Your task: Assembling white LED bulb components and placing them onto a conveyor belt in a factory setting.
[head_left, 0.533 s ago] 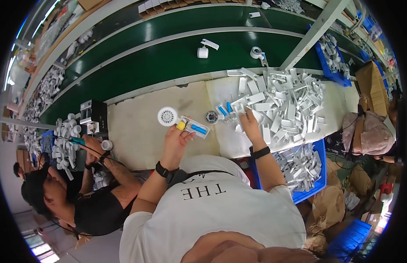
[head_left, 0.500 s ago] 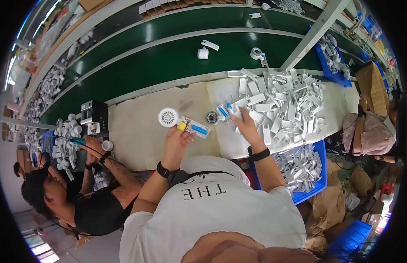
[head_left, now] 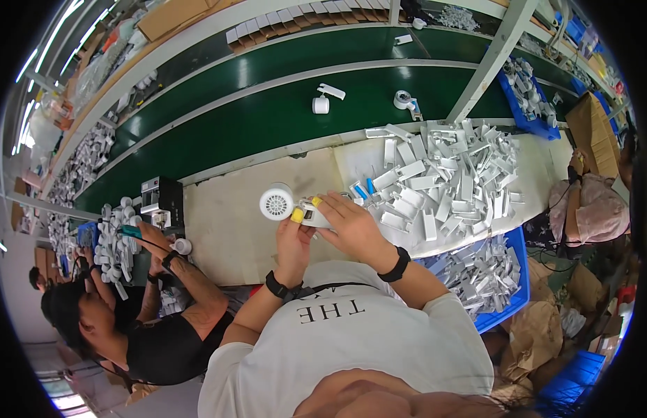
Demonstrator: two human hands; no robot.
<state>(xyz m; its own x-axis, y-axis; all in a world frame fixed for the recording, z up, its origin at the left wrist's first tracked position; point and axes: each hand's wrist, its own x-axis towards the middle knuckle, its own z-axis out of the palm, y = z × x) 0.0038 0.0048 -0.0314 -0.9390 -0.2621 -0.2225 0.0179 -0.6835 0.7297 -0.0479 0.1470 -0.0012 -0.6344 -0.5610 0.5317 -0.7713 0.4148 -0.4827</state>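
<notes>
A white handheld fan (head_left: 277, 202) with a round slotted grille is in front of me above the table. My left hand (head_left: 291, 245) grips its handle from below, fingers closed. My right hand (head_left: 355, 227) comes over the handle from the right, its fingers pressing on a white handle cover (head_left: 318, 217). Yellow coverings show at fingertips of both hands. The inside of the handle is hidden under the cover and fingers. Just past my right hand, a blue cylindrical cell (head_left: 370, 186) lies on the table next to the heap of white covers (head_left: 435, 177).
A blue bin (head_left: 522, 279) of similar pieces stands at the table's right edge. White parts (head_left: 321, 104) rest on the green conveyor (head_left: 261, 118) beyond. At left, a black machine (head_left: 162, 202) stands near a co-worker's hand (head_left: 155, 240) holding a teal tool.
My right hand has moved left from beside the heap, bringing the white cover onto the fan's handle. The blue cell in the handle is now covered. My left hand still holds the fan.
</notes>
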